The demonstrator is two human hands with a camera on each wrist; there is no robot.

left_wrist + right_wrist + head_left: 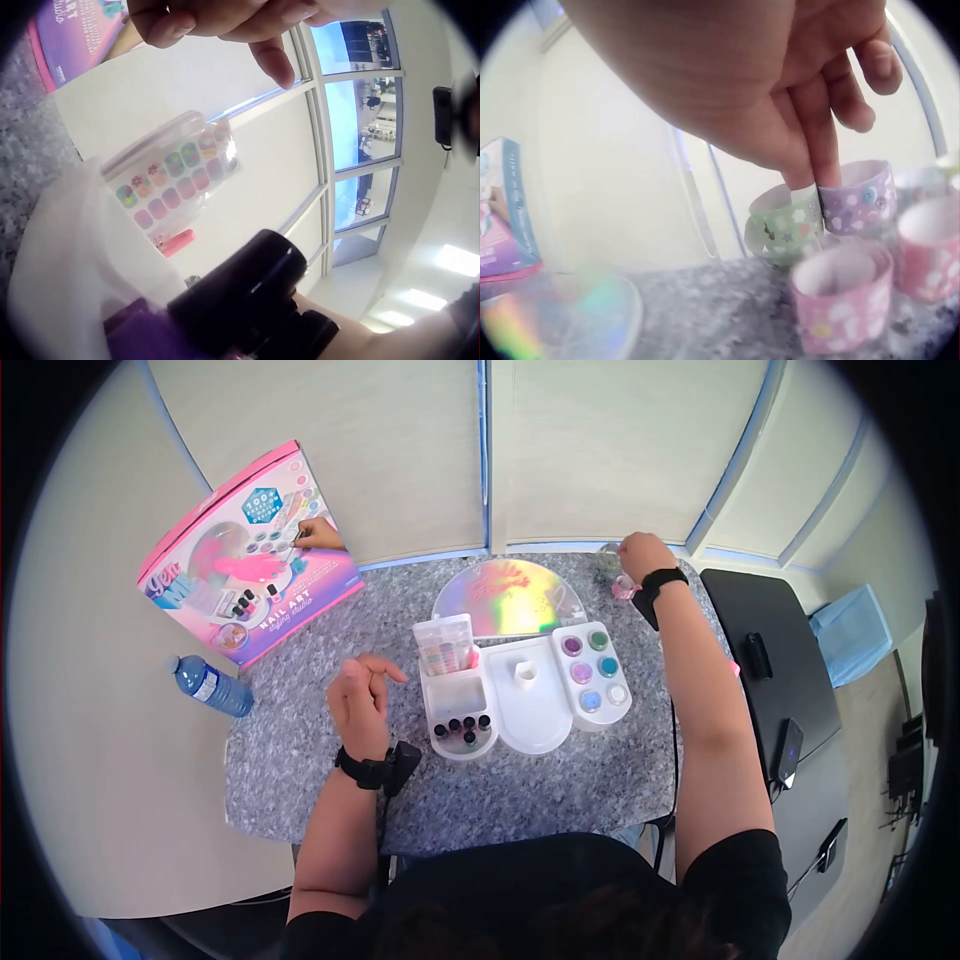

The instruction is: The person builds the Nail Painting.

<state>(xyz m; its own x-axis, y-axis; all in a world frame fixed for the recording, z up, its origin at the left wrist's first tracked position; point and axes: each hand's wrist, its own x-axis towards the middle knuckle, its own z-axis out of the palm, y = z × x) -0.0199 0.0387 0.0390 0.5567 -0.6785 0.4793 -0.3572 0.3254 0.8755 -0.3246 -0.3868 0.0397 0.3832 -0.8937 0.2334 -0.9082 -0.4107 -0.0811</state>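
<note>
My right hand (645,552) reaches to the back right corner of the table. There, in the right wrist view, thumb and a finger pinch the touching rims of a green patterned roll (780,229) and a purple patterned roll (861,201). Two pink patterned rolls (844,311) stand close by. Left of the white nail-art tray (535,735), my left hand (358,700) hovers with loosely bent fingers and holds nothing. The tray carries black-capped polish bottles (469,737), a pack of press-on nails (176,180), and several small coloured pots (582,673).
A shiny iridescent half-round panel (505,600) stands at the tray's back. The nail art studio box (250,560) is upright at the left, with a blue water bottle (213,687) before it. A black table (765,620) with phones and a blue-lined bin (852,635) lie to the right.
</note>
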